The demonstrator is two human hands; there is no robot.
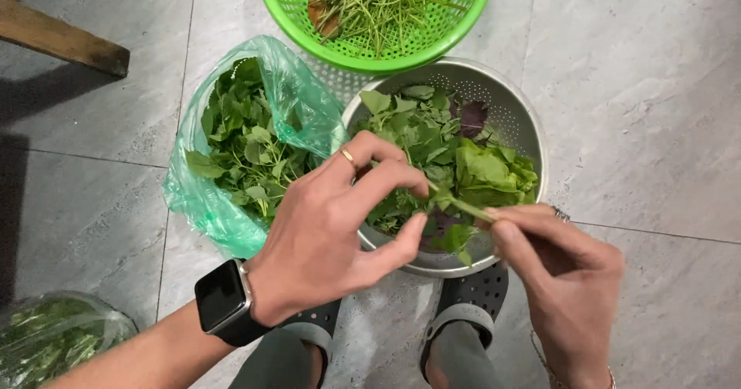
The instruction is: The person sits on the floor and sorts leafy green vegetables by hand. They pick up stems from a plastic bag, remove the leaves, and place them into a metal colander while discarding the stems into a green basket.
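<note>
My left hand [332, 231], with a ring and a black smartwatch on the wrist, pinches the leafy end of a green sprig [461, 204] over a metal colander [517, 119] full of picked leaves. My right hand [563, 273] grips the stem end of the same sprig between thumb and fingers. Both hands hover just above the colander's near rim.
A green plastic bag [224, 219] of leafy greens lies open to the left of the colander. Behind it stands a green plastic basket [463, 11] holding bare stems. Another clear bag of greens [54, 335] is at bottom left. A wooden leg [62, 38] is top left. My sandalled feet [463, 312] rest on grey tiles.
</note>
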